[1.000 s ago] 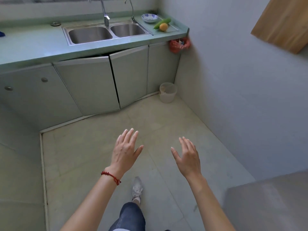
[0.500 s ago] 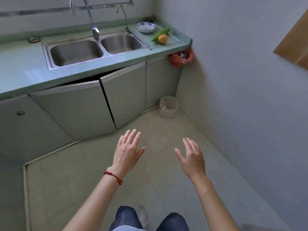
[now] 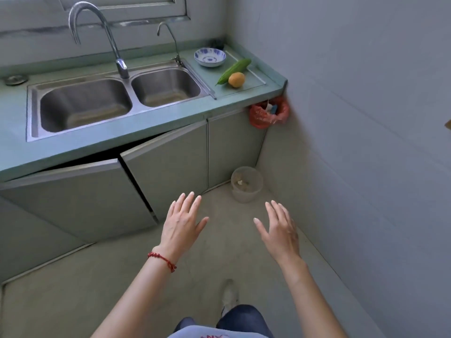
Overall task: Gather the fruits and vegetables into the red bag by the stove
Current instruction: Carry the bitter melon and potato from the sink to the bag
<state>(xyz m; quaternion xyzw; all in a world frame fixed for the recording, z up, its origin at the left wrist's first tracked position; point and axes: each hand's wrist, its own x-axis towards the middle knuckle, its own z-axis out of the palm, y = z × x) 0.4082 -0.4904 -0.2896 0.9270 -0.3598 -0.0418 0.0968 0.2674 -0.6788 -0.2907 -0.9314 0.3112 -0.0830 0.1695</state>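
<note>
We are on our way to the counter (image 3: pixel 151 123), and nothing is picked up yet. Our left hand (image 3: pixel 181 225) is out in front of us with its fingers straight and a little apart. It holds nothing. Our right hand (image 3: pixel 280 230) is the same, fingers loose and spread, and it holds nothing too. Both hands hang over the floor, well away from the food.

The green cucumber (image 3: pixel 234 70) lies on the draining board at the far right of the counter, next to the sink (image 3: pixel 117 103). The small orange fruit (image 3: pixel 236 79) sits right against it. A blue and white bowl (image 3: pixel 210 57) is just behind them.

A red bag (image 3: pixel 268 115) hangs under the counter's corner by the wall. We see no stove here, so we cannot tell if this is the right bag.

We think the next move is to step closer, reach up to the board, and close our fingers round the fruit or the cucumber.
</note>
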